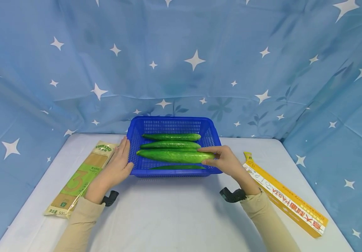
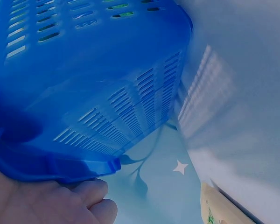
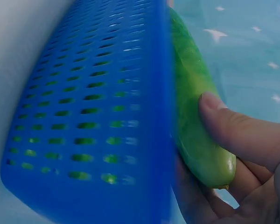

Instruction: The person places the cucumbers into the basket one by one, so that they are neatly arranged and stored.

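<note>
A blue perforated basket (image 1: pixel 169 172) stands at the far middle of the white table. My right hand (image 1: pixel 223 159) grips the right end of a long green cucumber (image 1: pixel 171 156), thumb on one side and fingers on the other. In the right wrist view this cucumber (image 3: pixel 196 102) shows above the basket's rim. Several more cucumbers lie in the basket, one dark green cucumber (image 1: pixel 171 137) near its back wall. At the basket's left side, my left hand (image 1: pixel 119 162) rests with straight fingers against the rim; the left wrist view shows the fingers (image 2: pixel 91 191) just under the rim.
A flat pack of noodles (image 1: pixel 83 175) with a green label lies at the left, partly behind the left forearm. A yellow and white pasta box (image 1: pixel 288 196) lies slanted at the right. Behind the table hangs a blue curtain (image 1: pixel 181 80) with white stars.
</note>
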`<action>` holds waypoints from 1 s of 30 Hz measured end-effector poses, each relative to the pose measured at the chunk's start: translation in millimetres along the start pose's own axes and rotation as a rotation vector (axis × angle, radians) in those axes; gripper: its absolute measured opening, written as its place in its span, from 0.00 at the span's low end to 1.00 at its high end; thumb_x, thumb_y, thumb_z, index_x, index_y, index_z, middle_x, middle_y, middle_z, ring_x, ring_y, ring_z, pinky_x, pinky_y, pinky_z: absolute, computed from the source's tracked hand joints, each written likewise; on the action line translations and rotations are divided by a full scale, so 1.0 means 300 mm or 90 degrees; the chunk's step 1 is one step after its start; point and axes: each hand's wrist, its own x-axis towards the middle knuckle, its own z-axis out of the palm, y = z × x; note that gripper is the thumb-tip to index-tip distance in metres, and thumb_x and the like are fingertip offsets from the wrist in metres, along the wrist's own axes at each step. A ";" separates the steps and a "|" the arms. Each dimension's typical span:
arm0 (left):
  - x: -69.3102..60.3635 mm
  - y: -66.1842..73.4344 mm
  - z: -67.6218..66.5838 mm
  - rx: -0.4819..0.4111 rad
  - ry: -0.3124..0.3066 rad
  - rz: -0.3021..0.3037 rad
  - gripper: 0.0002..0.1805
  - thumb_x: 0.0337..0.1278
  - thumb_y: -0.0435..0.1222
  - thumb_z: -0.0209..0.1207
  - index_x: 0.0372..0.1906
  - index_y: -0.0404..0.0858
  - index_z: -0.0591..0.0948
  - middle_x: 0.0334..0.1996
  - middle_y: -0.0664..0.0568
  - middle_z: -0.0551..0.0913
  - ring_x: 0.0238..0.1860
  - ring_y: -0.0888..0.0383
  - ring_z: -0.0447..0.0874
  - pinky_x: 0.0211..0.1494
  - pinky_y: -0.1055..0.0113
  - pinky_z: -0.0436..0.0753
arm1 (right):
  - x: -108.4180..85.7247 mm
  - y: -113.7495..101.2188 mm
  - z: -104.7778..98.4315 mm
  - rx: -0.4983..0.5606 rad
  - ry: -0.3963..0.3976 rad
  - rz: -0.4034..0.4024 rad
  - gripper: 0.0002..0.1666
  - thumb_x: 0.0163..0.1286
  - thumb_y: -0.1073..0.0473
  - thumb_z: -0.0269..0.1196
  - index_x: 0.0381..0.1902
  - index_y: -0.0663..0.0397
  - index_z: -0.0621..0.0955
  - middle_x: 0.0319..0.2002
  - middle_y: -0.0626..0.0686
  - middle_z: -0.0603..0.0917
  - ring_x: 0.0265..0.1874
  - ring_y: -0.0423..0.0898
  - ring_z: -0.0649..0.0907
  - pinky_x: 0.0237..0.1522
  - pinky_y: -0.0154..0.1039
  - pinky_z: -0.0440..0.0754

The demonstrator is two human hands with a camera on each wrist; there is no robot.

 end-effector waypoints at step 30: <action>-0.005 0.004 -0.004 -0.008 -0.008 -0.003 0.41 0.70 0.32 0.44 0.77 0.26 0.35 0.78 0.35 0.28 0.78 0.40 0.27 0.77 0.42 0.40 | 0.133 0.076 0.124 -0.176 0.028 0.093 0.21 0.56 0.69 0.73 0.50 0.64 0.86 0.50 0.61 0.86 0.55 0.59 0.81 0.57 0.54 0.78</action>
